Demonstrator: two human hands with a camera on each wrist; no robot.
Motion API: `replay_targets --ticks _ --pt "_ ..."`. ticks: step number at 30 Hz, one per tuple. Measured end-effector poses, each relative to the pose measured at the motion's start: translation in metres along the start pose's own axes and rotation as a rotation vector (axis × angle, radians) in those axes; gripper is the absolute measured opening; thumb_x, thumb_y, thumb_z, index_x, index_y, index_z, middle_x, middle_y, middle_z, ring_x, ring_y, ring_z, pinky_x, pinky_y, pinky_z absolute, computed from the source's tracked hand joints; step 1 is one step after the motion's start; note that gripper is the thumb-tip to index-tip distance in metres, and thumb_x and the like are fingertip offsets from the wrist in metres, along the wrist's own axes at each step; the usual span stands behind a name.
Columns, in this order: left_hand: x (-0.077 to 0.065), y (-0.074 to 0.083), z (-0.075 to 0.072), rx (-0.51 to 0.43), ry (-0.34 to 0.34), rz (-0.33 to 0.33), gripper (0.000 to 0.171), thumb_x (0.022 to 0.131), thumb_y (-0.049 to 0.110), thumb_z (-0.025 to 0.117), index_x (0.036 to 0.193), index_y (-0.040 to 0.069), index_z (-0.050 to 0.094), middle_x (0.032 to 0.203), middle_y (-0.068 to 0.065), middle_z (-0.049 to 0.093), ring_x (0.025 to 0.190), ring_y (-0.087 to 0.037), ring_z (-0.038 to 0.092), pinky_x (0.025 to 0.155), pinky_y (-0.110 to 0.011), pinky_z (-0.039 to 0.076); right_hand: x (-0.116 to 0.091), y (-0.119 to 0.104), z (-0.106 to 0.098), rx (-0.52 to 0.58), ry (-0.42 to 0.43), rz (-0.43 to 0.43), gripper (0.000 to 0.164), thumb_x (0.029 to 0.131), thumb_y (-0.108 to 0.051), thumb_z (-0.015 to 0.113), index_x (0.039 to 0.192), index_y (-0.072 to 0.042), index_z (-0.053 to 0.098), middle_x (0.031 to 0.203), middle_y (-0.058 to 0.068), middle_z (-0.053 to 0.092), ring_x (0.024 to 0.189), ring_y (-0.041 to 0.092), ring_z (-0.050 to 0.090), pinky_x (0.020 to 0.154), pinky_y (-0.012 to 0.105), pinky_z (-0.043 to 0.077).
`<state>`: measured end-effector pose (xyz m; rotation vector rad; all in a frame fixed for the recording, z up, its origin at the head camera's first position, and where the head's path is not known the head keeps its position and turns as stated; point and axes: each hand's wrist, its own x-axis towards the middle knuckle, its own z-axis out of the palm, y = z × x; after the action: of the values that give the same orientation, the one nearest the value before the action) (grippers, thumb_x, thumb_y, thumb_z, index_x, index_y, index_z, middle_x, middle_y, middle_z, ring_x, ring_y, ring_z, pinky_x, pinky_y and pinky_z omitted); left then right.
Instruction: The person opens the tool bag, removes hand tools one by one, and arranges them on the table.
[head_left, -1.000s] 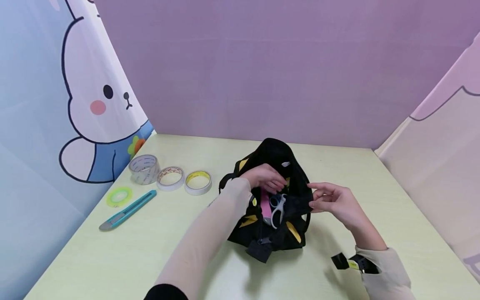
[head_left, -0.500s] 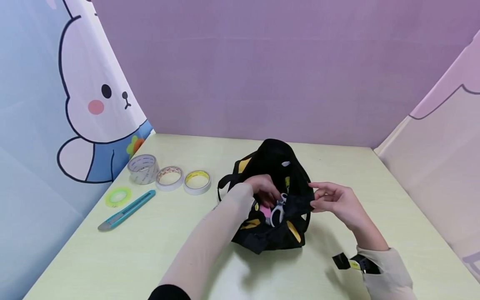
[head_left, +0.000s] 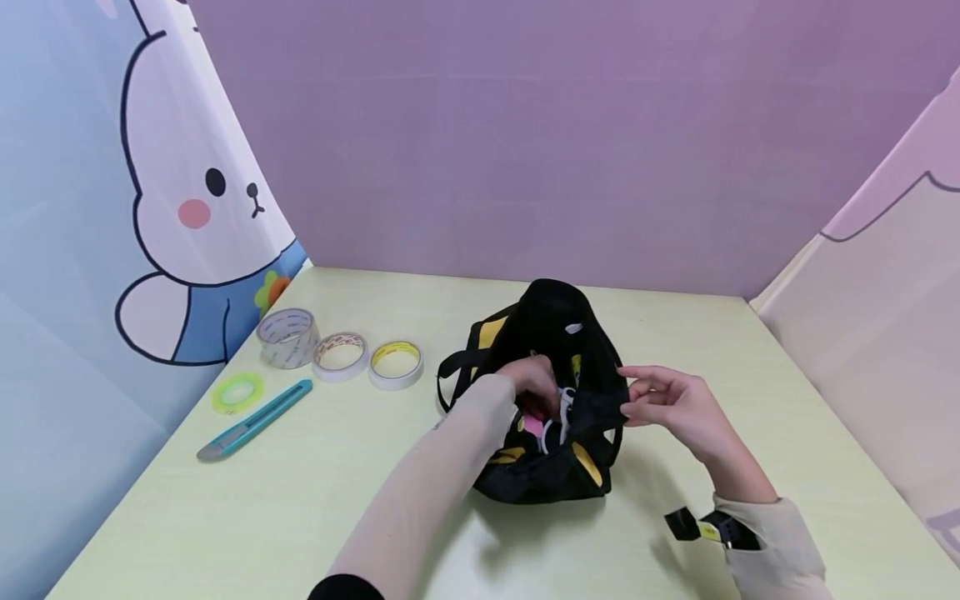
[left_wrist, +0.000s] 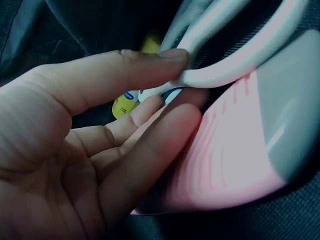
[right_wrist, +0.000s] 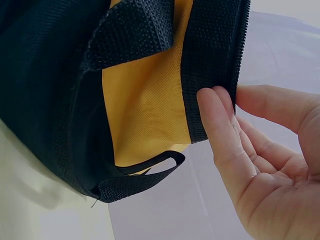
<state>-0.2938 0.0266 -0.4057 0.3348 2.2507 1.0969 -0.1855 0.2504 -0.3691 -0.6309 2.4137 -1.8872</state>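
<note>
A black zip bag (head_left: 543, 487) with yellow patches stands unzipped on the table. My left hand (head_left: 534, 379) reaches down inside it. In the left wrist view that hand (left_wrist: 100, 130) pinches the white handle of the scissors (left_wrist: 225, 75) between thumb and fingers. Under the fingers lies a ribbed pink item with a grey end (left_wrist: 220, 155); its kind is unclear. A small yellow printed item (left_wrist: 124, 106) shows behind the fingers. My right hand (head_left: 667, 400) pinches the bag's right rim, by the zipper (right_wrist: 242, 45), between thumb and fingers.
Left on the pale table (head_left: 337, 467) stand a wide clear tape roll (head_left: 288, 350) and two narrower rolls, one with a brown-printed core (head_left: 341, 367), one with a yellow core (head_left: 396, 379). A green tape roll (head_left: 222, 394) and a teal utility knife (head_left: 258, 421) lie nearer.
My left hand has gone deeper into the bag, down to the scissors, and its fingers have come together on their handle. The bag's front flap has folded in. My right hand keeps its hold.
</note>
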Motion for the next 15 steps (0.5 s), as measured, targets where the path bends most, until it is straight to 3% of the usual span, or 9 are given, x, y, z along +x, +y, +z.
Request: replay_targets --ticks 15 --pt "0.0 -0.008 -0.014 -0.102 -0.11 0.074 0.024 0.075 -0.008 0.067 0.057 0.007 0.062 0.059 -0.002 0.057 0.051 -0.011 0.058 0.051 -0.021 0.051 -0.002 0.002 -0.001 0.022 -0.005 -0.009 0.046 0.086 0.016 0.065 0.128 0.023 0.048 0.086 0.005 0.064 0.074 0.015 0.07 0.068 0.038 0.061"
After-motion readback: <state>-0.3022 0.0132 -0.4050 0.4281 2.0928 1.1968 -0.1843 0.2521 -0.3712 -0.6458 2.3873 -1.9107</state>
